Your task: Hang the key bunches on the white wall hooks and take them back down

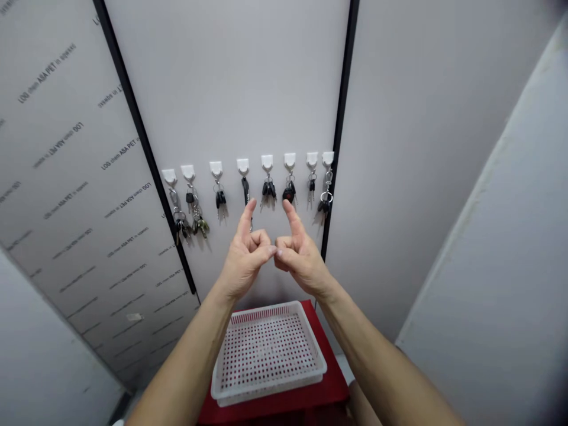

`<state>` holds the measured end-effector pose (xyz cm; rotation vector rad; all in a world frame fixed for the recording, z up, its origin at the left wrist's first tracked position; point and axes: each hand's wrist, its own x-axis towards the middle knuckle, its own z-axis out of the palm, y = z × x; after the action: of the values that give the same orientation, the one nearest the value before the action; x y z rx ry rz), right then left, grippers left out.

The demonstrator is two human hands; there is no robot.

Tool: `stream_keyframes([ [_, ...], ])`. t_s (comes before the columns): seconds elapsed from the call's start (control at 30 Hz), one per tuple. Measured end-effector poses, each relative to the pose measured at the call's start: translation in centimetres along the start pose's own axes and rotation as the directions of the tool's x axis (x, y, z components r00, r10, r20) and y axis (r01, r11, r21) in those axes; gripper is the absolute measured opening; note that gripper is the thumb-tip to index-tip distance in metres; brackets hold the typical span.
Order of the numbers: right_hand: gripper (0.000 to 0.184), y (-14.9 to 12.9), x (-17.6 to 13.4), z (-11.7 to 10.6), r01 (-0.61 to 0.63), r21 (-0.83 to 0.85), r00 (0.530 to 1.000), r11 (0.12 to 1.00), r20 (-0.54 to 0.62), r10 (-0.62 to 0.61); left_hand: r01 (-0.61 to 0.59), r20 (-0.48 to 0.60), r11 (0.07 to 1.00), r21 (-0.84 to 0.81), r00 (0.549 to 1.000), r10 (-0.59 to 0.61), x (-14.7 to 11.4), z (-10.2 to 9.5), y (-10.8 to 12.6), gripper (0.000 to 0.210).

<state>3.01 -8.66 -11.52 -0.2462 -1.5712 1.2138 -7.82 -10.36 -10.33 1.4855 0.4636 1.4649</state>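
Observation:
My left hand (245, 258) and my right hand (302, 258) are raised side by side in front of the wall, with their thumb tips touching. On each hand the index finger stretches upward and the thumb points inward, while the other fingers are curled. Both hold nothing. Behind the fingertips, bunches of keys hang from a row of white hooks. Nearest my left index fingertip is a dark strap (245, 188), partly hidden by that hand. A key bunch with a black fob (289, 193) hangs just above my right index fingertip. Between them hangs another key bunch (268, 188).
A white perforated basket (268, 349) rests on a red surface (326, 349) below my hands. More keys hang at the left (199, 223) and the right (325, 204). Black strips (344, 89) border the wall panel, and a printed panel (89, 154) stands left.

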Motion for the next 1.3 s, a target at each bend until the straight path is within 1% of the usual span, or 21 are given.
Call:
stream_keyframes([
  [0.37, 0.069, -0.7, 0.2, 0.0, 0.008, -0.046, 1.0, 0.999, 0.007, -0.008, 0.001, 0.003, 1.0, -0.025, 1.0, 0.0, 0.1, 0.2, 0.3, 0.071],
  [0.53, 0.069, -0.2, 0.1, 0.3, -0.008, -0.099, 1.0, 0.995, 0.006, 0.009, 0.013, -0.006, 1.0, -0.003, 1.0, -0.013, 0.0, 0.3, -0.3, 0.072],
  [0.6, 0.068, 0.0, 0.1, -0.1, -0.045, -0.169, 0.999, 0.985, -0.015, 0.043, 0.037, -0.036, 0.998, 0.049, 0.999, -0.035, -0.2, -0.6, -0.5, 0.071],
  [0.63, 0.065, 0.0, 0.2, -0.8, -0.065, -0.227, 0.997, 0.972, -0.058, 0.053, 0.054, -0.069, 0.994, 0.099, 0.996, -0.048, -0.3, -1.5, -0.5, 0.071],
  [0.67, 0.061, 0.0, 0.4, -1.7, -0.083, -0.297, 0.99, 0.951, -0.13, 0.046, 0.076, -0.126, 0.982, 0.174, 0.991, -0.054, -0.4, -2.7, -0.3, 0.07],
  [0.7, 0.056, -0.1, 0.6, -2.9, -0.1, -0.373, 0.973, 0.922, -0.23, 0.013, 0.099, -0.216, 0.957, 0.273, 0.976, -0.039, -0.4, -4.2, 0.0, 0.068],
  [0.73, 0.05, -0.2, 1.1, -4.4, -0.118, -0.449, 0.937, 0.885, -0.345, -0.05, 0.126, -0.335, 0.914, 0.386, 0.942, 0.011, -0.3, -6.0, 0.3, 0.067],
  [0.77, 0.043, -0.3, 1.7, -6.0, -0.143, -0.521, 0.883, 0.842, -0.452, -0.13, 0.168, -0.452, 0.846, 0.506, 0.887, 0.095, -0.1, -7.8, 0.8, 0.065],
  [0.8, 0.039, -0.5, 2.3, -7.6, -0.171, -0.585, 0.81, 0.793, -0.542, -0.224, 0.217, -0.557, 0.763, 0.61, 0.802, 0.217, 0.1, -9.5, 1.2, 0.062],
  [0.83, 0.036, -0.6, 3.1, -9.1, -0.209, -0.643, 0.754, 0.737, -0.586, -0.297, 0.275, -0.605, 0.671, 0.688, 0.729, 0.322, 0.5, -11.1, 1.6, 0.061],
  [0.87, 0.036, -0.7, 3.9, -10.4, -0.256, -0.692, 0.718, 0.675, -0.604, -0.346, 0.33, -0.613, 0.581, 0.743, 0.683, 0.396, 0.9, -12.4, 1.9, 0.06],
  [0.9, 0.036, -0.9, 4.7, -11.3, -0.303, -0.733, 0.701, 0.609, -0.605, -0.378, 0.373, -0.596, 0.493, 0.786, 0.669, 0.444, 1.4, -13.2, 2.1, 0.059],
  [0.93, 0.037, -1.0, 5.3, -12.0, -0.35, -0.763, 0.703, 0.543, -0.597, -0.387, 0.402, -0.563, 0.404, 0.822, 0.684, 0.463, 2.0, -13.7, 2.1, 0.058],
  [1.0, 0.038, -1.1, 6.4, -12.5, -0.434, -0.794, 0.723, 0.425, -0.588, -0.362, 0.444, -0.503, 0.242, 0.863, 0.716, 0.484, 3.1, -13.7, 1.8, 0.054],
  [1.07, 0.039, -1.2, 7.1, -12.2, -0.507, -0.792, 0.727, 0.339, -0.605, -0.325, 0.504, -0.484, 0.111, 0.856, 0.709, 0.513, 4.0, -13.1, 1.5, 0.047],
  [1.1, 0.04, -1.2, 7.3, -12.1, -0.54, -0.783, 0.72, 0.309, -0.62, -0.311, 0.541, -0.495, 0.072, 0.838, 0.697, 0.519, 4.3, -12.8, 1.3, 0.043],
  [1.13, 0.039, -1.2, 7.4, -11.9, -0.569, -0.772, 0.711, 0.285, -0.635, -0.303, 0.574, -0.514, 0.051, 0.818, 0.688, 0.512, 4.5, -12.7, 1.3, 0.039],
  [1.17, 0.037, -1.2, 7.5, -11.9, -0.59, -0.762, 0.702, 0.266, -0.647, -0.296, 0.591, -0.531, 0.039, 0.806, 0.692, 0.49, 4.6, -12.8, 1.5, 0.036],
  [1.23, 0.03, -1.5, 7.5, -12.1, -0.612, -0.751, 0.694, 0.248, -0.66, -0.287, 0.573, -0.529, 0.025, 0.819, 0.738, 0.418, 4.7, -13.1, 2.1, 0.03],
  [1.27, 0.027, -1.8, 7.4, -12.3, -0.61, -0.752, 0.693, 0.252, -0.66, -0.291, 0.545, -0.511, 0.026, 0.838, 0.766, 0.391, 4.8, -13.4, 2.7, 0.028],
  [1.3, 0.026, -2.2, 7.5, -12.5, -0.596, -0.759, 0.698, 0.263, -0.651, -0.299, 0.518, -0.492, 0.037, 0.854, 0.783, 0.381, 4.8, -13.6, 3.3, 0.026],
])
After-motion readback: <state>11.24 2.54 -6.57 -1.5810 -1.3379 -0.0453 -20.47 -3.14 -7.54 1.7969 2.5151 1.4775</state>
